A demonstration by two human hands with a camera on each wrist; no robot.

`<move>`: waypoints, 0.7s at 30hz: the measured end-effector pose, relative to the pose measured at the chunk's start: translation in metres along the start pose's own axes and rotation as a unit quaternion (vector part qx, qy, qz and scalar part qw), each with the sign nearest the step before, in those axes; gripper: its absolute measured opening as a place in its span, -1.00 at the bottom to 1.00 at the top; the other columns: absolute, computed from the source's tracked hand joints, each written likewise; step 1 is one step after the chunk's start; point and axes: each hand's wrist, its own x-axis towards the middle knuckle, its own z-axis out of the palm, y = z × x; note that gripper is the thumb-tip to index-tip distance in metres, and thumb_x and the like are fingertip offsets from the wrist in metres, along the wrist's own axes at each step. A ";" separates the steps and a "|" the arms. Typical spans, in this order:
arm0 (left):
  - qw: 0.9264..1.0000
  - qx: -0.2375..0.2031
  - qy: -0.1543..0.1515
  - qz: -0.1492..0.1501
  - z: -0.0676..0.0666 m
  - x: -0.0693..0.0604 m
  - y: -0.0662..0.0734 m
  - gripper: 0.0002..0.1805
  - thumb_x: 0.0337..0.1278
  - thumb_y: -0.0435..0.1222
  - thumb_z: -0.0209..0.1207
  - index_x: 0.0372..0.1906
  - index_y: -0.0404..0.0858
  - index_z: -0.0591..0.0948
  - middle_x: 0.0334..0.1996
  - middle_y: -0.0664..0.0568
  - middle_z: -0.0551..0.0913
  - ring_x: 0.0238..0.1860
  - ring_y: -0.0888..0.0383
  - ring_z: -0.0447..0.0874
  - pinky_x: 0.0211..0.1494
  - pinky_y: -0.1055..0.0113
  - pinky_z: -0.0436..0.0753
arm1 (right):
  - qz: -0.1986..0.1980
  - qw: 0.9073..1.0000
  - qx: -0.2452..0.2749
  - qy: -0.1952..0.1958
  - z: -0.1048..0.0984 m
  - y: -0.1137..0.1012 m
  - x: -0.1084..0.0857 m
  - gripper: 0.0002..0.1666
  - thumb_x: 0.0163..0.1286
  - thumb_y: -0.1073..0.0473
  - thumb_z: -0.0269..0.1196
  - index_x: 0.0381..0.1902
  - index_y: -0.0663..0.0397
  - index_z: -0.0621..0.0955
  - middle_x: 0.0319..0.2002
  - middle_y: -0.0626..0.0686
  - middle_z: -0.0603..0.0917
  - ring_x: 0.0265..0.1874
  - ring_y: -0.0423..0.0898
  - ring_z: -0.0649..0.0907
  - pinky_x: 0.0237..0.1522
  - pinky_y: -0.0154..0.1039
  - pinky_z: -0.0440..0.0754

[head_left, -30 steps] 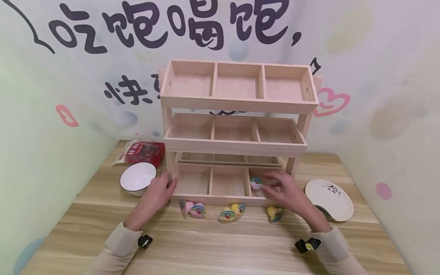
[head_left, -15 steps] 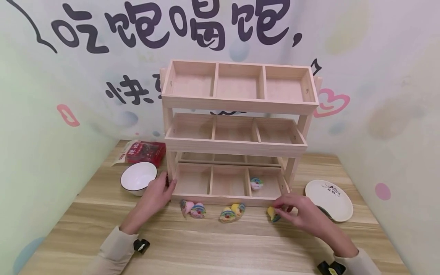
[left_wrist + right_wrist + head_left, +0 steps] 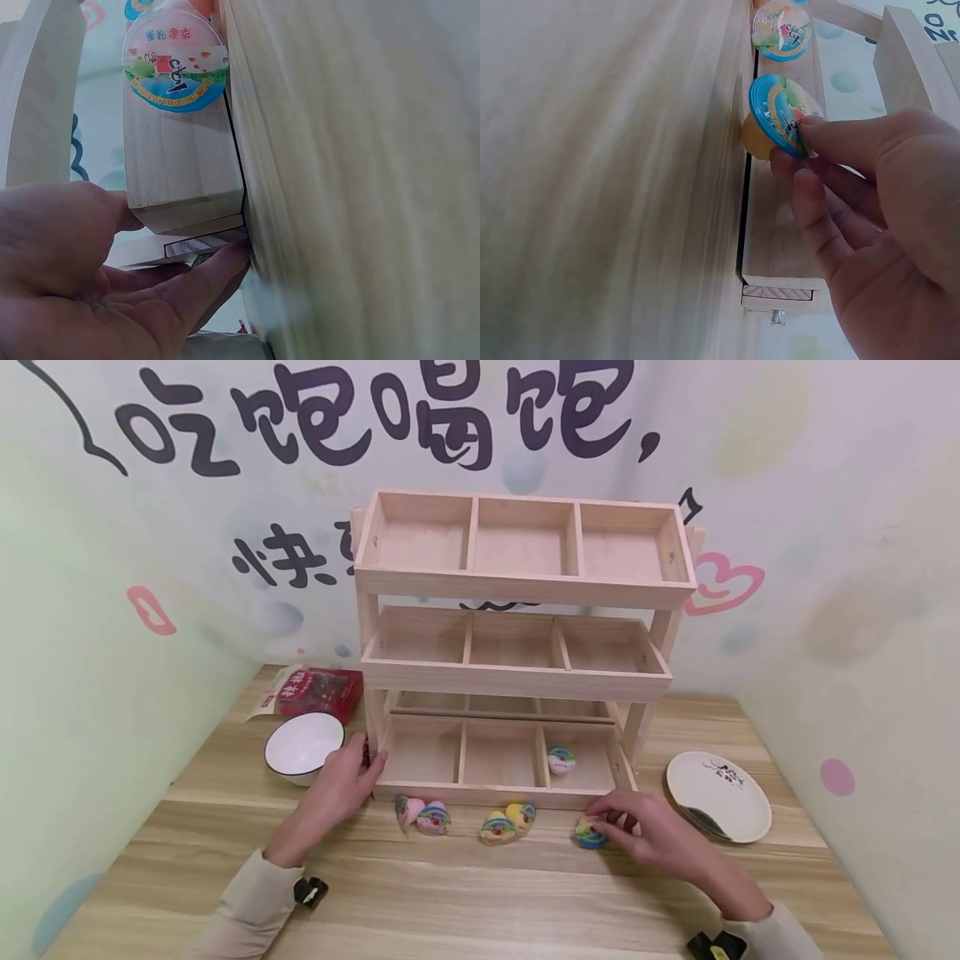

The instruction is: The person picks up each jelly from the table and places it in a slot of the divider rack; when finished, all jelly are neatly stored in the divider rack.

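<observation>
The right hand (image 3: 656, 833) pinches a yellow jelly cup (image 3: 589, 833) with a blue-rimmed lid, in front of the rack's right end; the right wrist view shows thumb and fingers on its lid edge (image 3: 781, 116). The left hand (image 3: 341, 789) grips the lower left end of the wooden rack (image 3: 480, 795), its thumb on one side and fingers behind in the left wrist view. A pinkish-white cup (image 3: 560, 761) lies in the bottom tier's right compartment. Two pink cups (image 3: 432, 818) and two yellow cups (image 3: 498, 828) lie before the rack.
A white bowl (image 3: 303, 744) and a red package (image 3: 318, 692) are left of the rack. A white plate (image 3: 723, 793) lies to the right, near the right forearm. The upper tiers (image 3: 517, 587) rise above the bottom one.
The right hand has come out of the bottom right compartment to the yellow cup in front and tilted it, lid now facing forward. The left hand has stayed on the rack.
</observation>
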 end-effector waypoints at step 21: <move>1.000 0.000 -0.007 -0.003 -0.007 -0.003 0.018 -0.58 0.65 -0.17 0.09 0.11 -0.53 0.47 -0.23 -0.28 0.63 -0.36 0.03 0.58 -0.44 0.23 0.59 | 0.134 0.984 -0.058 0.102 -0.031 0.016 0.041 -0.92 0.50 0.22 0.44 -0.09 0.01 0.80 -0.25 -0.05 0.85 -0.40 -0.28 0.70 -0.35 -0.34 0.69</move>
